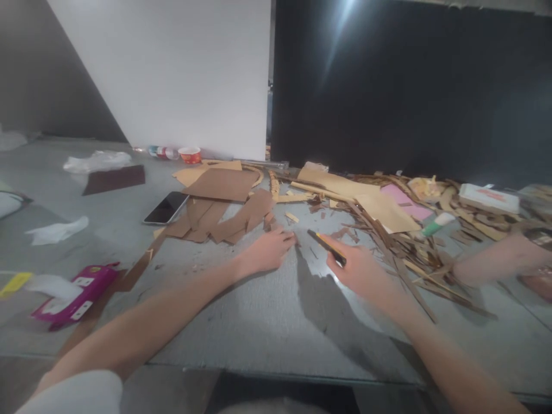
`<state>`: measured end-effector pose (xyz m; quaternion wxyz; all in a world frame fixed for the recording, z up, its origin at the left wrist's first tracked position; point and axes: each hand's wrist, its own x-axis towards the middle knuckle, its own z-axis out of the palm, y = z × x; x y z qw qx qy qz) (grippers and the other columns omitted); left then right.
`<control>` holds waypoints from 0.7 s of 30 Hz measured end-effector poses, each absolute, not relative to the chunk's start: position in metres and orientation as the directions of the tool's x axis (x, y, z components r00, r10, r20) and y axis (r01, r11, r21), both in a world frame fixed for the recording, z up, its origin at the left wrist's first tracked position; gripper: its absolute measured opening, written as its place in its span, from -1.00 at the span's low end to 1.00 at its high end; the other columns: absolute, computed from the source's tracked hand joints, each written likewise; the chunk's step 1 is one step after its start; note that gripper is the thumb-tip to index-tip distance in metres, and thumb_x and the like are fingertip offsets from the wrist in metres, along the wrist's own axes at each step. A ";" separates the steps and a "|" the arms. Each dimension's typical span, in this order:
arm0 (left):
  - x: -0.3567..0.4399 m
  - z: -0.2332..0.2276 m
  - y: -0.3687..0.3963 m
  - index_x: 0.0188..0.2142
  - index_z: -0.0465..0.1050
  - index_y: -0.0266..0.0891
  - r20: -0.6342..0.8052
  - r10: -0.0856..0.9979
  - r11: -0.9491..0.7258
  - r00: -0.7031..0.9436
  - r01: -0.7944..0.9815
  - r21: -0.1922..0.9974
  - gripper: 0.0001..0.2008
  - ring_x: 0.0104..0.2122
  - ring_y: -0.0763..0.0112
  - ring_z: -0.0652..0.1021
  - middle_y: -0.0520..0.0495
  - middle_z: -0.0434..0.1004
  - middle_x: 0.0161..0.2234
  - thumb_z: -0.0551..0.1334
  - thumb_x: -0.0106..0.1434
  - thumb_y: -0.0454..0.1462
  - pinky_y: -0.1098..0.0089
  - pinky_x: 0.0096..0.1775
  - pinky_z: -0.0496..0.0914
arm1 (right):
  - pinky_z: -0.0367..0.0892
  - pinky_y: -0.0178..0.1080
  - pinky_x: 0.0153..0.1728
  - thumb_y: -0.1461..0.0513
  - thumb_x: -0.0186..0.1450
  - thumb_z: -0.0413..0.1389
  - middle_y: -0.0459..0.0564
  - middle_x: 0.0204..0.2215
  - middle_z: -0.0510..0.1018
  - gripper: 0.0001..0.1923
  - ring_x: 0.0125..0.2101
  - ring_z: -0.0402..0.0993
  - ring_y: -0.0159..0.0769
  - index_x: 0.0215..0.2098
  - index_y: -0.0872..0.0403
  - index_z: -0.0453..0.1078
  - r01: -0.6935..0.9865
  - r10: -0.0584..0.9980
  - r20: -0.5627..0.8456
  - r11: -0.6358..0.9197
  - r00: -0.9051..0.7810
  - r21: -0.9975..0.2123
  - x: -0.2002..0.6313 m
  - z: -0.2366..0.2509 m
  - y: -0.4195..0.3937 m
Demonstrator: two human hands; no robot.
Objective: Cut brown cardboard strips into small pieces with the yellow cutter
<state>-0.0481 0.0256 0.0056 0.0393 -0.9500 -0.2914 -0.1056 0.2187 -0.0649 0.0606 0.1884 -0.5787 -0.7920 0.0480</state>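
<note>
My right hand [360, 269] is closed round a black and yellow utility knife [330, 247], held just above the table with its tip pointing left and away from me. My left hand [265, 251] lies palm down on the grey tabletop, its fingers stretched toward the knife. At its fingertips is a small dark brown scrap [296, 239]; whether the fingers pinch it I cannot tell. Beyond the left hand lie overlapping flat brown pieces [228, 215] and a larger brown sheet [222, 184].
A phone [166, 208] and a magenta wipes pack [77, 296] lie left. Brown and tan offcuts [409, 259] pile up on the right, with a green and white tube [437, 224] among them. Another person's forearm [495, 259] reaches in there. A red cup [190, 154] stands at the back.
</note>
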 end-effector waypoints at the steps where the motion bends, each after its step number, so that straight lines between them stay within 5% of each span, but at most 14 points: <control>1: -0.049 0.006 0.025 0.01 0.62 -0.25 0.232 0.560 -0.824 0.795 0.565 0.053 -0.73 0.15 0.09 0.57 -0.22 0.65 0.13 0.16 0.46 -0.38 0.15 0.21 0.38 | 0.04 -0.26 -0.50 0.18 0.48 0.03 -0.07 -0.56 0.59 -0.42 -0.62 0.34 -0.31 0.43 0.02 0.46 0.914 0.932 0.279 0.308 -0.233 -0.264 0.221 0.055 -0.059; 4: -0.048 0.007 0.022 -0.12 0.62 -0.18 0.278 0.590 -0.806 0.758 0.533 0.259 -0.74 0.00 0.17 0.62 -0.12 0.70 -0.06 0.14 0.43 -0.41 0.21 0.10 0.45 | 0.02 -0.25 -0.49 0.17 0.54 -0.01 -0.06 -0.55 0.57 -0.39 -0.61 0.35 -0.28 0.51 0.05 0.34 0.946 0.930 0.285 0.283 -0.231 -0.159 0.228 0.036 -0.042; 7: -0.046 0.004 0.018 -0.13 0.60 -0.15 0.313 0.624 -0.774 0.716 0.510 0.376 -0.84 0.01 0.16 0.61 -0.11 0.66 -0.10 0.21 0.46 -0.33 0.20 0.09 0.46 | 0.13 -0.24 -0.42 0.22 0.57 -0.05 0.06 -0.32 0.67 -0.40 -0.49 0.48 -0.24 0.55 0.00 0.26 0.956 0.927 0.271 0.286 -0.258 -0.068 0.231 0.019 -0.028; 12: -0.041 -0.006 0.017 0.18 0.49 -0.17 0.325 0.765 -0.643 0.555 0.632 0.433 -0.62 0.27 -0.04 0.42 -0.23 0.52 0.19 0.37 0.44 -0.13 0.00 0.24 0.39 | 0.33 -0.11 -0.13 0.28 0.59 -0.07 0.17 -0.12 0.64 -0.40 -0.19 0.57 -0.05 0.57 -0.03 0.22 0.957 0.919 0.274 0.288 -0.284 0.028 0.233 0.003 -0.017; 17: -0.040 -0.012 0.020 0.04 0.54 -0.19 0.263 0.822 -0.565 0.505 0.672 0.478 -0.67 0.21 -0.06 0.44 -0.24 0.53 0.11 0.43 0.42 -0.08 -0.04 0.22 0.38 | 0.34 0.10 0.08 0.21 0.53 0.06 0.29 0.07 0.53 -0.51 0.12 0.42 0.21 0.38 -0.02 0.45 0.961 0.891 0.361 0.270 -0.275 0.065 0.230 -0.007 -0.013; 21: -0.040 -0.010 0.019 -0.06 0.55 -0.20 0.295 0.807 -0.585 0.512 0.624 0.518 -0.76 0.12 0.02 0.50 -0.18 0.58 0.00 0.46 0.39 -0.15 0.04 0.18 0.41 | 0.29 0.22 0.16 0.13 0.55 0.06 0.27 0.19 0.47 -0.59 0.19 0.37 0.22 0.30 -0.06 0.50 0.948 0.871 0.409 0.317 -0.274 -0.041 0.222 -0.009 -0.017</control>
